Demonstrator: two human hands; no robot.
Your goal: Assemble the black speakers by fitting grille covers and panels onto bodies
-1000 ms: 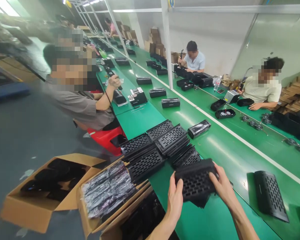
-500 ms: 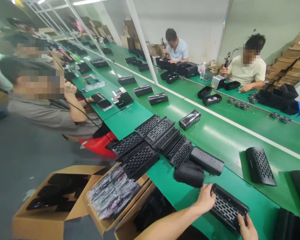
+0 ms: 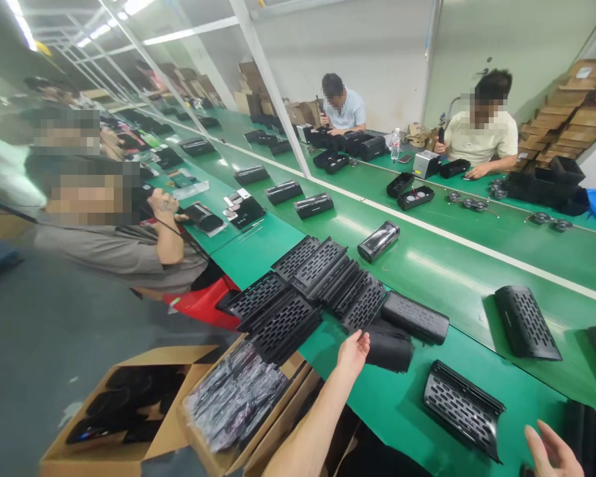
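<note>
A black perforated panel (image 3: pixel 463 409) lies on the green bench top between my hands, touched by neither. My left hand (image 3: pixel 354 351) is at the left edge of a black cloth-like bundle (image 3: pixel 390 346), just below the stacked perforated panels (image 3: pixel 285 324); its fingers are pressed together, and what they hold, if anything, is too small to make out. At the lower right, my right hand (image 3: pixel 551 450) has its thumb and fingers apart with nothing between them, beside dark parts (image 3: pixel 589 430). Behind the bundle rests a black speaker-like case (image 3: pixel 414 318).
A green conveyor (image 3: pixel 437 271) carries several black cases. Open cartons (image 3: pixel 153 457) stand below the bench on the left, one with plastic-wrapped items (image 3: pixel 236 394). One person (image 3: pixel 124 245) sits at the left; two people (image 3: pixel 345 109) work across the conveyor.
Both hands have let go of the perforated panel, which now lies on the bench. My left hand moved left and up to the bundle; my right hand moved right and opened.
</note>
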